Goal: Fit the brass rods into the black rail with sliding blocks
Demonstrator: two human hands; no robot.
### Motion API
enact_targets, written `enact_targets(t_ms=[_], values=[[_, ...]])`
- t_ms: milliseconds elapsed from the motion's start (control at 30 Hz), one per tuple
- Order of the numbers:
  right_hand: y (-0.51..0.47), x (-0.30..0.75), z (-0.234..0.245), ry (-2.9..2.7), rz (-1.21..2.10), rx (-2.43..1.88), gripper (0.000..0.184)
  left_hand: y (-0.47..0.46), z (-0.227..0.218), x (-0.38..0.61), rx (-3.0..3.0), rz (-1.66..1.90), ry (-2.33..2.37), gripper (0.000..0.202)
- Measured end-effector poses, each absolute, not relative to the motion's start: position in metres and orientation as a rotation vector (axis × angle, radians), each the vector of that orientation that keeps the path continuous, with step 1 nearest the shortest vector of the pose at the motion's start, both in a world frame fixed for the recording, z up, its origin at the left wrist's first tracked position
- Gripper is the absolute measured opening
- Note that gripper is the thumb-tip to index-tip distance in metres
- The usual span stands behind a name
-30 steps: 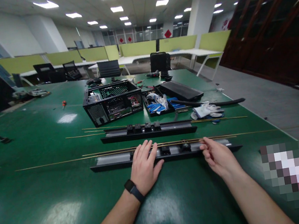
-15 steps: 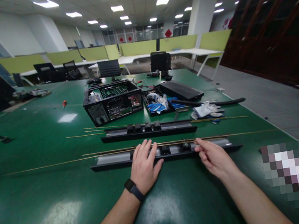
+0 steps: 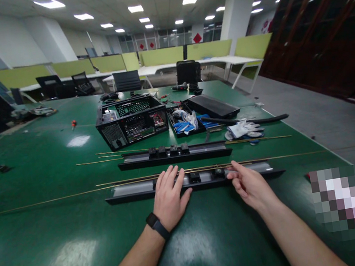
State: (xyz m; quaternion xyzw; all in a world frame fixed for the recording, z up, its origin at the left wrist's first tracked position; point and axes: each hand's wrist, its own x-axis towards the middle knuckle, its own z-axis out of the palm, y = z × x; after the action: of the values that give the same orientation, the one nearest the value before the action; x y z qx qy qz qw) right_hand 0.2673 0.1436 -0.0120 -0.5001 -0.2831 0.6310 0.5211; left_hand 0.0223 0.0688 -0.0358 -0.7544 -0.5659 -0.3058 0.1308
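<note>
A long black rail (image 3: pixel 206 185) with a pale inner channel lies across the green table in front of me. Thin brass-coloured rods (image 3: pixel 131 180) run lengthwise along its back side and stick out past both ends. My left hand (image 3: pixel 169 197), with a dark watch on the wrist, lies over the rail, fingers stretched out and slightly spread. Black blocks (image 3: pixel 194 177) sit in the channel between my hands. My right hand (image 3: pixel 248 184) is at the rail just right of another black block (image 3: pixel 218 173); its fingers are curled together, and whatever is between the fingertips is too small to name.
Behind lies a second black rail (image 3: pixel 175 159) with several blocks and rods. Farther back stand an open computer case (image 3: pixel 132 126), a tray with gloves (image 3: pixel 186 122) and a black panel (image 3: pixel 212 106). Another glove pair (image 3: pixel 242 129) lies at right. A pixelated patch covers the lower right.
My right hand has shifted slightly left towards the nearby block, its fingers still curled. My left hand stays on the rail. The whole view has moved a little.
</note>
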Motion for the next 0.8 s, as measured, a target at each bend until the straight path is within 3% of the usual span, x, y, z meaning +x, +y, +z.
enact_targets(t_ms=[800], values=[[0.143,0.268,-0.009,-0.682,1.519,-1.163,0.023,0.079,-0.021,0.039,-2.282,-0.799,-1.649,0.056]])
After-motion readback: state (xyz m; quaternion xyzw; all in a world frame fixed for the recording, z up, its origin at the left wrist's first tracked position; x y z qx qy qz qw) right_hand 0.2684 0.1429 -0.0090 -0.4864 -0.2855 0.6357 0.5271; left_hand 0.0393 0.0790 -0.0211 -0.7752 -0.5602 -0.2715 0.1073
